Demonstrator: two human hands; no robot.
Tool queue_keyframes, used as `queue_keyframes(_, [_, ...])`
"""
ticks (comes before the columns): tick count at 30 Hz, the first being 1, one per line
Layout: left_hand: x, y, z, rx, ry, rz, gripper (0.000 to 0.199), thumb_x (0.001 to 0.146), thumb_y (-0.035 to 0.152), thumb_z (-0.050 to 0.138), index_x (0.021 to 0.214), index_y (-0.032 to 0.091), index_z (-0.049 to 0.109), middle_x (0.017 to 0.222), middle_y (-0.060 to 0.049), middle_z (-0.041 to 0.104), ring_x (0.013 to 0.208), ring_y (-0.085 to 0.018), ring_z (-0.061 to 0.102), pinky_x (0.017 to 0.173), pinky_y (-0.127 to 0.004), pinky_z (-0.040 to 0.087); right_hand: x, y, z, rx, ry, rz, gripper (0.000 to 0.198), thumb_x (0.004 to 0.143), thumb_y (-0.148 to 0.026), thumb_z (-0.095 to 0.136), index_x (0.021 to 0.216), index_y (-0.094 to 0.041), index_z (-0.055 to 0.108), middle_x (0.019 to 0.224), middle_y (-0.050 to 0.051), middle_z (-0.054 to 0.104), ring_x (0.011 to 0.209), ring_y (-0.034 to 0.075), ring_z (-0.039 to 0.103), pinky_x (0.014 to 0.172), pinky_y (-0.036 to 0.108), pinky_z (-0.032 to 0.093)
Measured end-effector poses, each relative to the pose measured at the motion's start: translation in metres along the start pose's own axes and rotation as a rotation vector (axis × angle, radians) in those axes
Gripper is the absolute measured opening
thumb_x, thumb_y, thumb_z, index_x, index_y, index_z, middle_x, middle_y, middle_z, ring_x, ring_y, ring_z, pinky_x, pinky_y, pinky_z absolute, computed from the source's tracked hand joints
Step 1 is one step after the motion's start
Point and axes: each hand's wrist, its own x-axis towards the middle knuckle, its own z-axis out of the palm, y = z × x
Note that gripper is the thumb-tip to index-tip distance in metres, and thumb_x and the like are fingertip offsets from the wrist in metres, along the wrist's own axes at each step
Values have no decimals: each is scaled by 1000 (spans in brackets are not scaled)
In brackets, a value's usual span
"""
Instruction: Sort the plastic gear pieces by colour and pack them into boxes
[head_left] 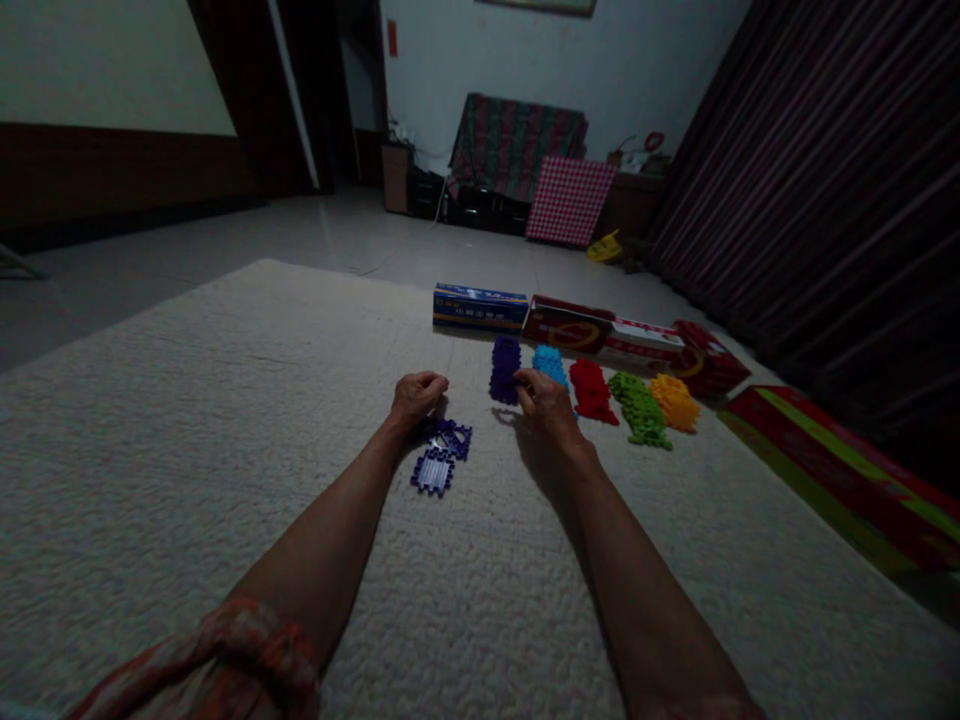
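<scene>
My right hand reaches to the near right edge of a purple stack of interlocking plastic tiles, its thumb and fingers pinched there. Whether a tile is between them is too small to tell. My left hand is curled closed just above the mat, and anything inside it is hidden. Close below it lie two loose purple tiles: one with triangular cutouts and, touching or nearly touching it, a square one with a ribbed face. Light blue tiles sit partly behind my right hand.
Piles of red tiles, green tiles and orange tiles continue to the right on the cream quilted mat. Behind them stand a blue box and dark red boxes. A long red and yellow-green box borders the right side.
</scene>
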Motion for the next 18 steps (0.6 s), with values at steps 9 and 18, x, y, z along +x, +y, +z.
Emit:
queue_keyframes(9, [-2, 2, 2, 0, 21, -6, 24, 69, 40, 63, 66, 19, 74, 64, -3, 68, 65, -19, 61, 62, -30, 42, 0, 13, 13, -50, 27, -79, 26, 92, -13, 51, 104, -21, 73, 99, 11, 68, 98, 28, 63, 92, 43, 52])
queue_keyframes(18, [1, -2, 1, -9, 28, 17, 24, 69, 40, 64, 65, 19, 75, 65, -4, 70, 65, -19, 62, 62, -30, 43, -1, 15, 15, -76, 14, -18, 32, 89, -11, 53, 111, -22, 74, 103, 12, 68, 98, 28, 65, 95, 45, 53])
